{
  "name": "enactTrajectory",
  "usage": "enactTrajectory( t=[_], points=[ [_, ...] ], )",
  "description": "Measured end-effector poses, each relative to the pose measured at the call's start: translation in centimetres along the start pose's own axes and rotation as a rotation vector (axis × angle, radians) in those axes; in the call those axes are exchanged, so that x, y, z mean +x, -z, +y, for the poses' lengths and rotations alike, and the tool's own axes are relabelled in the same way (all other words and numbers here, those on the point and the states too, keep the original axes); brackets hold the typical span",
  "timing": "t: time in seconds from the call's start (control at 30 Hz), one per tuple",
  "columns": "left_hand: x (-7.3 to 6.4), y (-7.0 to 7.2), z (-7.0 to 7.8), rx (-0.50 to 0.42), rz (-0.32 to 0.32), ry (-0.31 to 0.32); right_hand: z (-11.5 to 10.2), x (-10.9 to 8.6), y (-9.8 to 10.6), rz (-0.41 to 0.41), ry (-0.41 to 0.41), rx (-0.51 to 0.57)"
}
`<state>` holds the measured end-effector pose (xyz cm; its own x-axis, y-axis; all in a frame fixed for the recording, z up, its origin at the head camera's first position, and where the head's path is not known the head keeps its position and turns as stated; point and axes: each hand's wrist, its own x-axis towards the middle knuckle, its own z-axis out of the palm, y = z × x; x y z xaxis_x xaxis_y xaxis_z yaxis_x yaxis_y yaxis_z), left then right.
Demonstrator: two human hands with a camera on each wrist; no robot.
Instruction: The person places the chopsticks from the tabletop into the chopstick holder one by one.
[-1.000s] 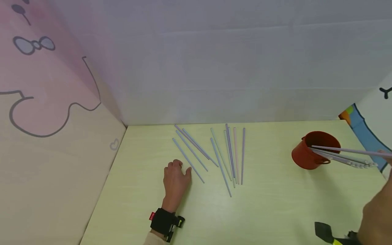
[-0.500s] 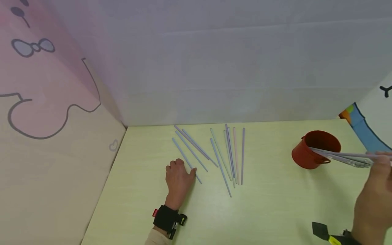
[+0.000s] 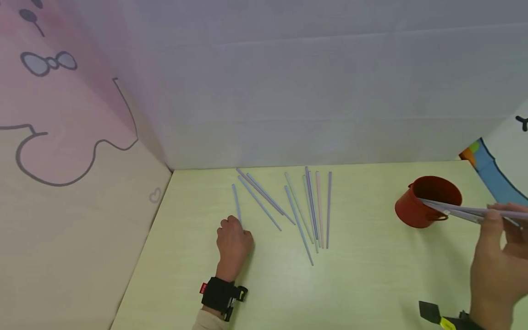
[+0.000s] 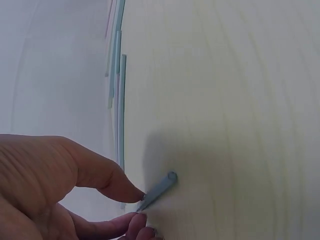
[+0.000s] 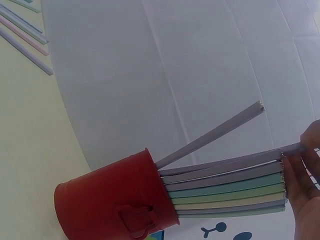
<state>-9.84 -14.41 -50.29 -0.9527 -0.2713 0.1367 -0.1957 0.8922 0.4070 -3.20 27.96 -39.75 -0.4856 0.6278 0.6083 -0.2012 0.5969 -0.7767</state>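
My left hand [image 3: 233, 243] pinches a blue straw [image 4: 161, 190] between thumb and fingertips, close to the table. The straw's far part points away from me in the head view. At the right, my right hand [image 3: 495, 275] pinches the outer end of a lilac straw [image 3: 459, 207]. That straw's other end lies in the mouth of a red bucket [image 3: 414, 211]. In the right wrist view, several pastel straws [image 5: 230, 192] fan out of the bucket below the held one. Another lilac straw [image 5: 212, 134] leans out above it.
Right of my left hand lie a few loose blue and lilac straws [image 3: 260, 197]. Beyond them is a second loose group with a pink straw [image 3: 319, 211]. A grey-white sheet [image 3: 313, 91] stands along the table's back edge, and a pink printed panel [image 3: 74, 105] at the left.
My left hand has taken hold of the leftmost blue straw and turned it more upright in the head view. My right hand has come left into view along the straws at the bucket.
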Motion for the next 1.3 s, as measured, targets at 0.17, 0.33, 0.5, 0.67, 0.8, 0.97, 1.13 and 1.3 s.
enactTrajectory(
  t=[0.17,0.33,0.5,0.67,0.8,0.97,1.13,1.3],
  points=[
    [0.3,0.3,-0.6,-0.010,-0.017,0.017,-0.2,-0.3,0.0,-0.005,-0.006,-0.052],
    [0.3,0.6,-1.0,-0.040,-0.050,0.020,-0.3,-0.6,0.2,-0.011,-0.012,-0.069],
    [0.1,0.9,-1.5,-0.090,-0.055,0.006,-0.6,-1.0,0.4,-0.023,-0.006,-0.061],
    [-0.2,1.1,-1.8,-0.129,-0.042,-0.018,-1.7,-1.5,0.4,0.000,-0.039,-0.051],
    [-0.5,1.2,-2.0,-0.163,-0.037,-0.024,-2.6,-2.0,0.1,0.028,-0.047,0.001],
    [-0.8,1.4,-1.6,-0.241,-0.045,-0.026,-2.9,-2.7,-1.0,0.054,0.036,0.330],
    [-1.1,1.5,-0.7,-0.307,-0.018,-0.056,-3.9,-4.2,-2.7,0.007,0.073,0.556],
    [-1.9,1.6,0.3,-0.349,-0.005,-0.088,-4.8,-6.3,-3.8,-0.119,0.036,0.594]
  ],
)
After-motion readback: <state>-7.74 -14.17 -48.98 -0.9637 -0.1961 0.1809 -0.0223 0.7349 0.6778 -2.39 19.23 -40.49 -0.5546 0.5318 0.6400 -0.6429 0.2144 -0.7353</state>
